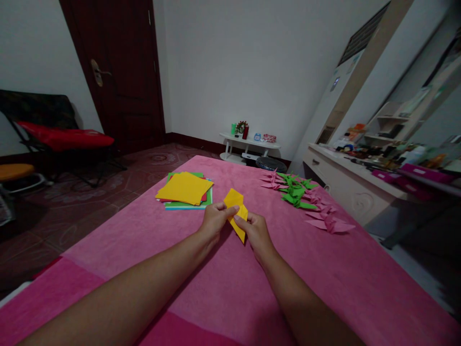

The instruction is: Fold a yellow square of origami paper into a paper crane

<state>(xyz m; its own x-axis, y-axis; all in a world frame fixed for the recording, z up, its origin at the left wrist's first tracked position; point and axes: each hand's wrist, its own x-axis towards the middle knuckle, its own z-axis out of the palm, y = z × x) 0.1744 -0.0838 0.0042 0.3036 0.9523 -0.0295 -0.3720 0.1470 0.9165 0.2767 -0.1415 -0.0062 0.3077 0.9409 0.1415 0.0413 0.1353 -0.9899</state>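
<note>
A folded yellow paper (236,211) is held between both hands above a pink cloth (230,288). My left hand (215,218) pinches its left side, fingers closed on it. My right hand (255,229) grips its lower right edge, thumb on top. The paper is partly folded into a narrow pointed shape. A stack of coloured paper sheets (185,191), yellow on top, lies just beyond my left hand. Folded green paper cranes (296,190) and pink paper cranes (326,218) lie to the right of my hands.
A dark wooden door (118,72) stands at the back left, with a black chair with a red cushion (61,134) beside it. A small white table (248,144) sits by the far wall. A white dresser (345,178) crowded with bottles runs along the right.
</note>
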